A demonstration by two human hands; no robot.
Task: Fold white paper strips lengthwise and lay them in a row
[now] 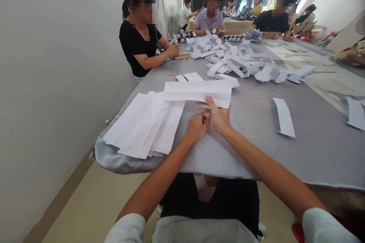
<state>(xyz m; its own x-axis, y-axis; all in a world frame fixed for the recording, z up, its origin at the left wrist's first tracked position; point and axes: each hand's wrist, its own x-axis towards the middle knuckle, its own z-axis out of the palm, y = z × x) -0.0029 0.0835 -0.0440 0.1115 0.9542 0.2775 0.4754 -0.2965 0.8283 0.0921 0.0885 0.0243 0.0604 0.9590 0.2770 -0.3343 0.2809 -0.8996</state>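
A long white paper strip (194, 90) with a lengthwise crease is held up just above the table. My right hand (219, 115) grips its right part, thumb on top and fingers beneath. Close beside it, my left hand (199, 124) has its fingers curled near the right hand's fingers, below the paper's lower edge. Whether anything is between the left fingers is hidden. To the left lies a fanned stack of flat white paper sheets (139, 121), partly under the held strip's left end. Behind the held strip are several narrow white strips (189, 77).
A grey cloth covers the table (251, 152). A large heap of folded white paper pieces (228, 59) covers its far middle. One folded strip (284, 117) lies to the right, another piece (355, 114) at the right edge. Several people sit around, including a person in black (139, 41) at left.
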